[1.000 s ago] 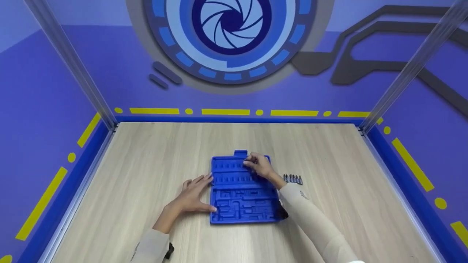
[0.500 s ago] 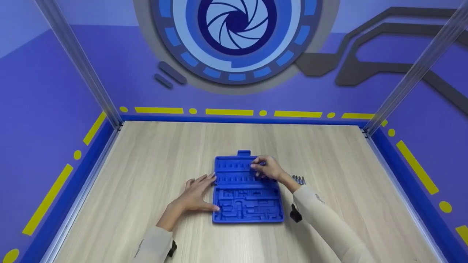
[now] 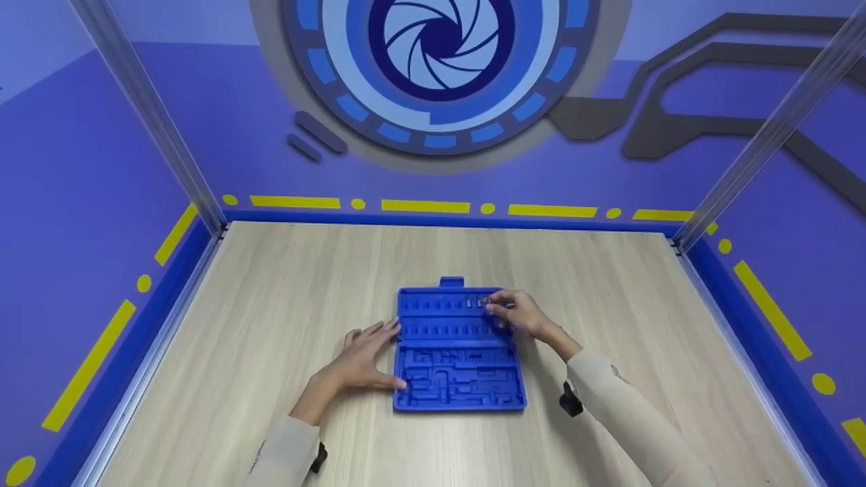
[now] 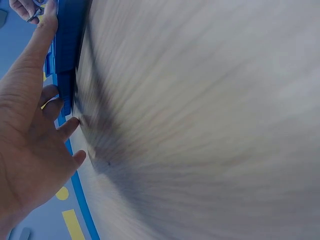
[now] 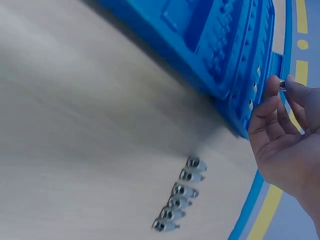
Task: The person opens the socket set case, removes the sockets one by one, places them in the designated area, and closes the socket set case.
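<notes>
1. The small metal piece (image 5: 283,85) is between the thumb and the forefinger of the right hand (image 3: 517,313), over the far right corner of the blue case. The grip is a pinch – thumb and forefinger are together on this piece.
2. The blue case (image 3: 446,343) lies open and flat, its latch (image 3: 452,281) at the far side. The far half has two rows of slots; the near half has moulded hollows of many shapes.
3. In the far row, toward the right end, some seated pieces (image 5: 255,87) shine in their slots.
4. The left hand (image 3: 358,362) rests at the left side of the case, its fingers spread and apart. The thumb touches the rim of the near half, and the other fingers reach the edge of the far half.
5. To the right of the case, six loose pieces (image 5: 178,202) lie side by side in a line on the wooden table (image 3: 291,270).
6. Both arms wear beige sleeves (image 3: 622,412) – behind the table stands a blue-violet wall (image 3: 203,122) with yellow stripes (image 3: 425,205).
</notes>
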`<state>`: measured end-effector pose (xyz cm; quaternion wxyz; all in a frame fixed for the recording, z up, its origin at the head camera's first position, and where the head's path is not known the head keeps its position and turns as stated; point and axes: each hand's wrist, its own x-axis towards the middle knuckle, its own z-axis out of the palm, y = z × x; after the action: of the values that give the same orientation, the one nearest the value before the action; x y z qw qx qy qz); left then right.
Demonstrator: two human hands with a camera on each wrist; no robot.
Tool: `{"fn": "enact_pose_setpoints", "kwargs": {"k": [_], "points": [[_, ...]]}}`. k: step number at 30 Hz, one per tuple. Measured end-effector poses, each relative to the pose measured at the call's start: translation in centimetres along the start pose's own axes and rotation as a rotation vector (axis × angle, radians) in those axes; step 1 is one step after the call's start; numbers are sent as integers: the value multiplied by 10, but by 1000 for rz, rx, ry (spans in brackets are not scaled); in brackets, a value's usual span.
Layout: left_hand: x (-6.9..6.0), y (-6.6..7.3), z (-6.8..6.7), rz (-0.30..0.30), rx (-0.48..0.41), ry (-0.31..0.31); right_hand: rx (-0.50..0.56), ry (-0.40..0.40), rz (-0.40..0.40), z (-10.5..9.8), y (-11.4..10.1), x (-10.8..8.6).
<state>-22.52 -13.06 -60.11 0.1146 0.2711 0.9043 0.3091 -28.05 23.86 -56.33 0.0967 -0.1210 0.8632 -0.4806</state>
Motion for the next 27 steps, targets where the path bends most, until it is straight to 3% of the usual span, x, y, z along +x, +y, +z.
{"fn": "enact_pose_setpoints", "kwargs": {"k": [7, 23, 27], "points": [[0, 0, 0, 9, 2, 6, 0, 18, -34, -16, 11, -10], [1, 1, -2, 23, 3, 8, 32, 92, 29, -50, 34, -38], [0, 1, -2, 28, 7, 9, 29, 79, 52, -60, 44, -48]]}}
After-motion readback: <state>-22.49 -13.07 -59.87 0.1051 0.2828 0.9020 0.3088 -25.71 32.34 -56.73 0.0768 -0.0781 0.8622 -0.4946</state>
